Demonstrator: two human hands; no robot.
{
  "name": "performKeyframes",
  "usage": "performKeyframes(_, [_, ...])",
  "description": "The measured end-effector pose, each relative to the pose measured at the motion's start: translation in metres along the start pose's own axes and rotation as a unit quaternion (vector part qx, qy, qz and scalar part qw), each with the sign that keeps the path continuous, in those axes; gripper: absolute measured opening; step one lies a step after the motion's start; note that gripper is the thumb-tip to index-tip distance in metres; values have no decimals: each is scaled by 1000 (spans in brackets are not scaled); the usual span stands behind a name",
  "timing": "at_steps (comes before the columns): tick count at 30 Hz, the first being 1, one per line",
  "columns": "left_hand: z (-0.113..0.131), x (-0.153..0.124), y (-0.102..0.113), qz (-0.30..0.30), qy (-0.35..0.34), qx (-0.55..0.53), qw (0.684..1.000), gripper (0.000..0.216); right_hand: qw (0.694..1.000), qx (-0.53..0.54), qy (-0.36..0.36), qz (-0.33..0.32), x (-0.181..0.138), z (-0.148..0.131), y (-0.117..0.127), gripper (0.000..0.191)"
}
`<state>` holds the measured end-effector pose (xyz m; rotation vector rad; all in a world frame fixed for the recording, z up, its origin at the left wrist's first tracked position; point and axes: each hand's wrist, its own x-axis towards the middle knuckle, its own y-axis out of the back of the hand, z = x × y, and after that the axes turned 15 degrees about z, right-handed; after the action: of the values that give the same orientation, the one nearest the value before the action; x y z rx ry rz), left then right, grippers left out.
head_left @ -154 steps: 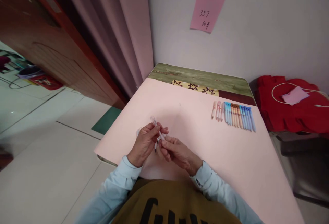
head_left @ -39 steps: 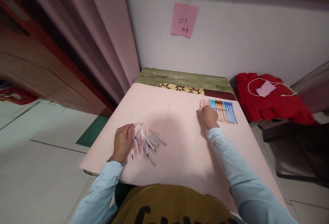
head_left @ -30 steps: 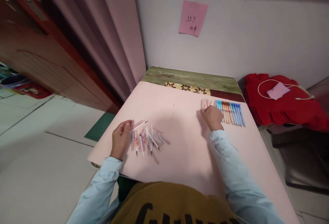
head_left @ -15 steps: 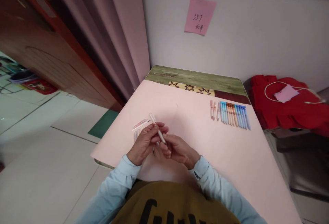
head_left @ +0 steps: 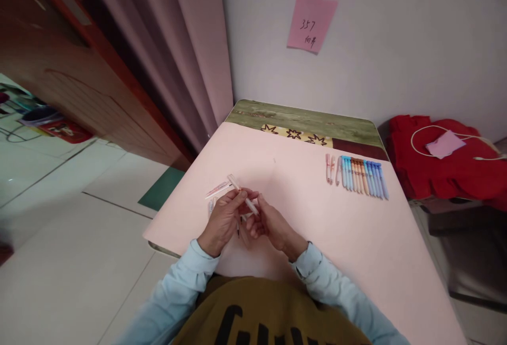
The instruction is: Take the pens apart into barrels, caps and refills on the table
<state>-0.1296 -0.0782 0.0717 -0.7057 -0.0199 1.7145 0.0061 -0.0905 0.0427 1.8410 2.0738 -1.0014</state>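
A white pen slants between my two hands above the table. My left hand is closed around its middle, with the thumb lying along the barrel. Thumb and curled fingers of my right hand close about the pen's lower end; its tip is partly hidden there. Beside my left hand lie a slim pen-like piece with reddish marks and a small clear-and-blue piece, partly covered by the hand. Dark-tipped thin pieces show below my fingers, too small to name.
A row of blue and brown pens lies at the table's far right, with several pinkish pens at its left end. The pink tabletop meets the wall. A red cloth with a cable covers a seat on the right.
My right thumb has moved up along the pen's lower end, and its fingers are curled differently. The left hand keeps its hold. The view has shifted slightly.
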Motion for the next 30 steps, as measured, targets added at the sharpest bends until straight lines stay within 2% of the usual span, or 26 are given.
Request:
performKeyframes(2, [2,0,0,-19,19,6,1000,33,1000,1,-8,-5,0,1,0,65])
performKeyframes(3, [2,0,1,-14,16,7,1000,34,1000,11,11,-3,1,1,0,59])
performKeyframes(5, [3,2,2,23,-17,5,1000,32,997,51,53,5,1,1,0,46])
performKeyframes(7, [3,5,4,52,-48,5,997,29,994,90,61,16,2,1,0,47])
performKeyframes(12, [3,6,5,42,-34,18,998,31,997,62,-42,-4,5,2,0,59])
performKeyframes(15, [4,5,4,59,-39,12,997,31,997,75,1,9,3,2,0,45])
performKeyframes(17, [5,4,4,65,-42,9,997,31,995,97,18,16,2,2,-1,46])
performKeyframes(21, [6,4,5,51,-28,14,998,32,996,81,-38,-11,2,0,-3,49])
performKeyframes(23, [6,3,6,50,-29,7,998,30,997,78,-18,-16,3,0,-4,47])
performKeyframes(26, [5,3,7,70,-32,-23,997,27,994,98,47,9,2,0,-5,41])
performKeyframes(30, [2,2,9,92,-27,-40,995,29,992,86,78,41,1,1,-7,47])
